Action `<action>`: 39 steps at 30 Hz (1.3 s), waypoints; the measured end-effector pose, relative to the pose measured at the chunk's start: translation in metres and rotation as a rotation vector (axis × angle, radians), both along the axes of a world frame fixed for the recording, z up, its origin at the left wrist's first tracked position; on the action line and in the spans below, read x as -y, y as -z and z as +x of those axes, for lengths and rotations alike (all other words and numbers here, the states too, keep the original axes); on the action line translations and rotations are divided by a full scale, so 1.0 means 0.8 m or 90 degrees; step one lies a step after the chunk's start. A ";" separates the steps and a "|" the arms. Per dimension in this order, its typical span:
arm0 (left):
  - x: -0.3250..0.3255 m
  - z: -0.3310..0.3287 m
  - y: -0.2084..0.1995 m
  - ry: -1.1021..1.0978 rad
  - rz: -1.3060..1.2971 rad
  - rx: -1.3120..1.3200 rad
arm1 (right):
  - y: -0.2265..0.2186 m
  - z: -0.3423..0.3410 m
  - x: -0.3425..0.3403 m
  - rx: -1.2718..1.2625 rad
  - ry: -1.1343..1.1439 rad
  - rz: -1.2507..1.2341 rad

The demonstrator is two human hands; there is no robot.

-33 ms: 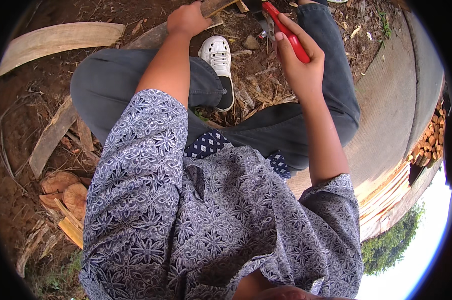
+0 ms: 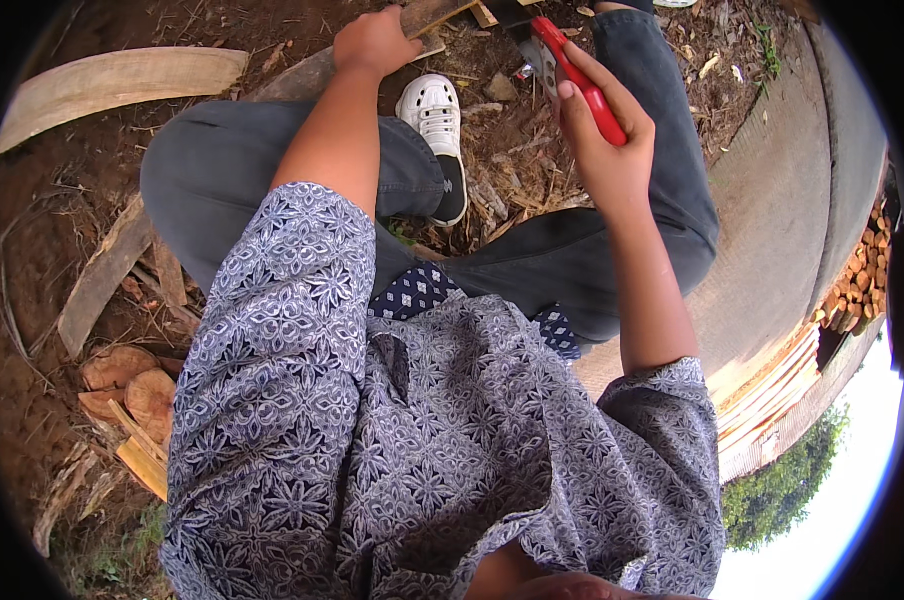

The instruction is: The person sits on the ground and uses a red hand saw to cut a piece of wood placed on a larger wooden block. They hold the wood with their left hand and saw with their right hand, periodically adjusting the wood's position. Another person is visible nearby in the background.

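My right hand (image 2: 612,165) is wrapped round the red handle of a handsaw (image 2: 594,98). Its metal blade runs away toward the top edge, where it is partly cut off from view. At the upper middle, my left hand (image 2: 370,45) presses down on a wooden board (image 2: 434,14), its fingers closed over the wood. Whether the saw's teeth touch the board cannot be made out, since that spot lies at the picture's edge.
Between my legs is my white clog (image 2: 434,105), on ground strewn with wood chips. A curved plank (image 2: 122,85) lies at far left, cut log pieces (image 2: 150,400) at lower left. Grey sheeting (image 2: 772,190) spreads at right, near stacked wood (image 2: 860,275).
My right hand has drawn the handsaw slightly back toward me and to the right. My left hand stays in place on the board.
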State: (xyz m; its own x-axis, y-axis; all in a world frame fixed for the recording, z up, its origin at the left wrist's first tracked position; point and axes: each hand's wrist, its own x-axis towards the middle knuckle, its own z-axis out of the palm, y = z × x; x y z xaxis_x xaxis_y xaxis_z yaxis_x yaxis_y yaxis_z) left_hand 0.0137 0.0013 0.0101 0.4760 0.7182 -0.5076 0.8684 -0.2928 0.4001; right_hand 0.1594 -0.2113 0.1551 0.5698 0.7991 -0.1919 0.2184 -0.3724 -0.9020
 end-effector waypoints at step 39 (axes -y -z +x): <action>0.008 -0.001 0.060 0.030 0.077 -0.052 | 0.006 -0.002 0.001 0.036 -0.002 -0.010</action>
